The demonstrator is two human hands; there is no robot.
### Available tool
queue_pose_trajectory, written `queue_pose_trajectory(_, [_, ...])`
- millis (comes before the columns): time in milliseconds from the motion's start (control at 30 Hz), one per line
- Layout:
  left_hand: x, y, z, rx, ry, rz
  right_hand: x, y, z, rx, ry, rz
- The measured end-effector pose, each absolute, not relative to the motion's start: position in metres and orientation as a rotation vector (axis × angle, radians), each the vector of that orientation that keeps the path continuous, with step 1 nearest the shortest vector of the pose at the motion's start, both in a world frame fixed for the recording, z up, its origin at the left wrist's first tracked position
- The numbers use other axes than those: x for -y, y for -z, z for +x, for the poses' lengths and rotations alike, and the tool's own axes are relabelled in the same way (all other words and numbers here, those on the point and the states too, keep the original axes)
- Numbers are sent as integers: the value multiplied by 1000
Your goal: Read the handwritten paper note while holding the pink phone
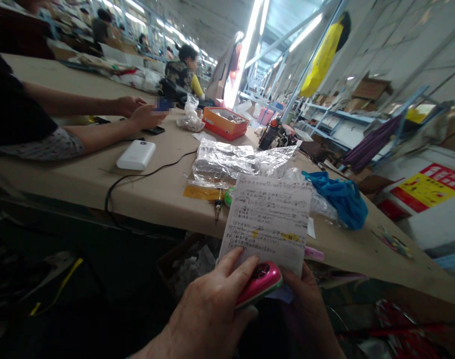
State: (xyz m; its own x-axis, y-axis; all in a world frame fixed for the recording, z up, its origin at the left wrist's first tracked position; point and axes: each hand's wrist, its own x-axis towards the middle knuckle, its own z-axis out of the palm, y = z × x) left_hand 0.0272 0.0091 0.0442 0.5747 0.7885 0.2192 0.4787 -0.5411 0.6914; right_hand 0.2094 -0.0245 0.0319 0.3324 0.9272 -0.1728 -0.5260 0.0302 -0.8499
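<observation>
Factory floor — seated worker [177, 75], workbench [158, 202], tube lights [305, 33].

Tabletop [81, 172]: I see brown covering, with a white power bank [136, 155] lying near a curving black cable [148, 174].
Orange box [220, 127]: open at the top; its small contents are too blurred for me to name.
Plastic wrap [223, 162]: crinkled and shiny.
Blue cloth [341, 199]: bunched toward my right.
Yellow bag [322, 60]: hanging high by a slanted pole.
Sign [431, 185]: red and yellow, on the white wall [442, 234].
Shelves: blue frame, cartons [371, 89] on top.

Cable [106, 199] across open tabletop [167, 197] beside plastic bundle [223, 159]
</observation>
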Motion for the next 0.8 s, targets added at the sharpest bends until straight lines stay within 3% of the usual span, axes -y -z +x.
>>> queue_pose_trajectory(800, [-5,-53,27,-1070,-681,2234,25,-28,210,457,-1223,-982])
